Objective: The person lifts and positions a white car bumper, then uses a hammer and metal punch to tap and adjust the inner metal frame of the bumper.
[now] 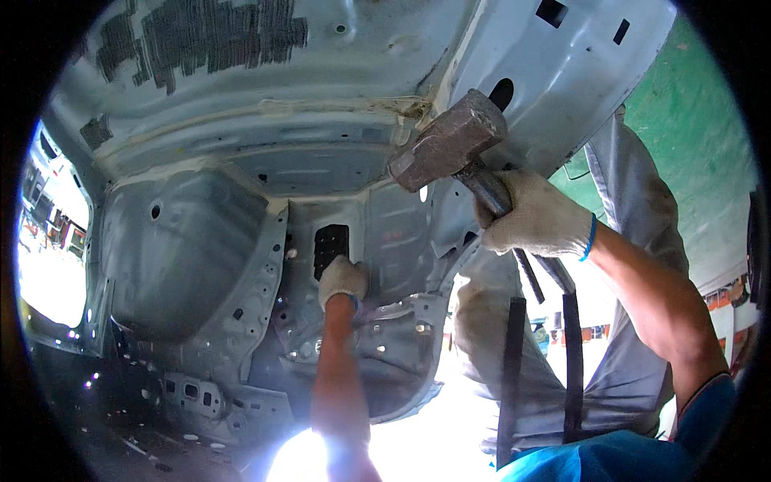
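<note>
My right hand [540, 215], in a pale knit glove with a blue cuff, is closed round the handle of a heavy sledgehammer [450, 140]. The worn steel head is raised in front of a grey car body panel [554, 72]. Lower and to the left, my left hand [344, 281] wears a matching glove and is curled closed. It is at the lower right edge of a dark rectangular vent piece [331, 247] in the bare metal body. Whatever its fingers grip is hidden behind the glove.
A rounded wheel-housing bulge [185, 249] stands left of the vent. Perforated metal flanges [269, 297] run beside it. Grey-trousered legs [642, 193] and dark hanging straps [572, 361] are at the right, near green flooring [691, 136]. Bright light glares from below.
</note>
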The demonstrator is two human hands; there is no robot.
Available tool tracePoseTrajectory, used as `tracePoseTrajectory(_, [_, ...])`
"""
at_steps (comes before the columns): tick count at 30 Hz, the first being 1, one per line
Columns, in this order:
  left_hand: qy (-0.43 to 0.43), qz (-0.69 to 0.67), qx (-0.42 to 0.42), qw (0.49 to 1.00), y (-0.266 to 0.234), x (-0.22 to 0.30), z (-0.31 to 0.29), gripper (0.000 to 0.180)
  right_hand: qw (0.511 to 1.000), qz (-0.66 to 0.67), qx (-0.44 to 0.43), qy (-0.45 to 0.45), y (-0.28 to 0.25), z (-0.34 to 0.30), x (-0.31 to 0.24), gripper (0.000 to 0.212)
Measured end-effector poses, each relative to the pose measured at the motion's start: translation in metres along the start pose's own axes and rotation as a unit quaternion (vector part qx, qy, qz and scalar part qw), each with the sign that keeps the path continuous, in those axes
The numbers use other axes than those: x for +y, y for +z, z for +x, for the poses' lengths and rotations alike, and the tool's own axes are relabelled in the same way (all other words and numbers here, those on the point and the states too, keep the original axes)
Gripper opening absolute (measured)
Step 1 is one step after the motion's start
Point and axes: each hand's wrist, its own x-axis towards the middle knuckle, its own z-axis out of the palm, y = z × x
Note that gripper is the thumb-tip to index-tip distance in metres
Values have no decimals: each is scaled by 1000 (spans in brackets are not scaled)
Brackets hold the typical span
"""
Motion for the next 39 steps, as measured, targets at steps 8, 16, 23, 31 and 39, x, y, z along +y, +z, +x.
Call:
tracePoseTrajectory(8, [173,-179,122,961,-23,68,-157,39,995,83,-58,-13,-1,-4,10,14])
tracePoseTrajectory(16, [245,-518,145,807,92,49,-291,25,989,106,-94,-34,11,-44,-4,17])
tracePoseTrajectory(23, [262,-659,29,705,142,90,-304,28,986,139,-73,-51,13,-90,-7,23])
tracePoseTrajectory(31, [287,-688,-17,666,162,84,-271,28,994,91,40,-36,25,-106,4,15])
tracePoseTrajectory(39, [379,-638,126,658,158,77,-275,41,992,118,17,-26,84,-99,46,22])
